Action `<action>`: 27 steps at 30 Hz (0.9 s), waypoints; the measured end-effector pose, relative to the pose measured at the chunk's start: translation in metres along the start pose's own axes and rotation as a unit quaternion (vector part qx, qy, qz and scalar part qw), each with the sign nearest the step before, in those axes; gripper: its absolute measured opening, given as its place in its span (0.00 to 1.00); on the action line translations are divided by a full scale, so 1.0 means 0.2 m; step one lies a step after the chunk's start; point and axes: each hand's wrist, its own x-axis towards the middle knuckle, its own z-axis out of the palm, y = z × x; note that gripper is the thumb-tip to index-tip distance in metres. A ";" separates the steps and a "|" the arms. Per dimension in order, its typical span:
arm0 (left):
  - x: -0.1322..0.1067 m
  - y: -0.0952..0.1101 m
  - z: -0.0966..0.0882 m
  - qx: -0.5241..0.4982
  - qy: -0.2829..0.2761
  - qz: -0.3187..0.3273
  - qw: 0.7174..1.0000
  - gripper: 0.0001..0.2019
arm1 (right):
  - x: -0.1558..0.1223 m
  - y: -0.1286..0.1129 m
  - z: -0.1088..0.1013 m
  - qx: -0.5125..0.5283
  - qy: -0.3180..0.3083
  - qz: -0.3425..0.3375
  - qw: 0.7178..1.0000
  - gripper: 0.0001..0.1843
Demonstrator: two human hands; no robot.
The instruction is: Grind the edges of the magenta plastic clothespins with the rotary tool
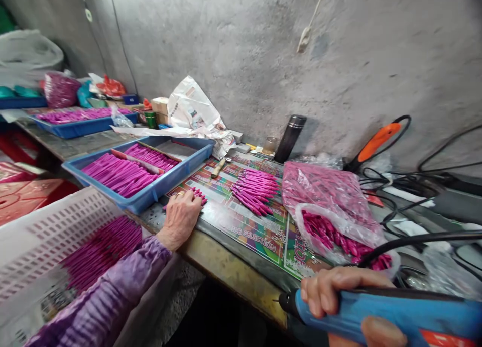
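Near the bench edge, my left hand (181, 217) is closed over a small bunch of slim magenta pen-like pieces (198, 196); their tips show beyond the fingers. My right hand (341, 292) grips a blue electric screwdriver (371, 314) with a black nose and thin bit pointing left, low at the front right. A fanned pile of magenta pen-like pieces (256, 190) lies on the printed mat (241, 231) between the hands. Beyond my left hand stands a blue divided tray (146, 199), two of its compartments filled with similar pieces.
At right, an opened plastic bag (327, 191) holds small magenta parts. A small wooden-handled tool (218, 168), a black flask (289, 137) and an orange-handled tool (379, 142) stand or lie behind. A white basket (68, 226) with magenta pieces sits lower left. Black cables (414, 239) cross the right side.
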 end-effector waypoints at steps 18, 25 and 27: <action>0.30 0.46 0.07 -0.102 -0.056 0.228 0.967 0.10 | 0.00 -0.01 0.01 0.006 0.014 0.015 1.000 0.19; 0.30 0.44 0.11 -0.104 -0.035 0.246 0.963 0.08 | -0.01 -0.02 0.00 -0.009 0.030 0.017 0.999 0.21; 0.30 0.44 0.11 -0.103 -0.028 0.250 0.962 0.07 | -0.02 -0.02 0.00 -0.005 0.029 0.022 0.999 0.21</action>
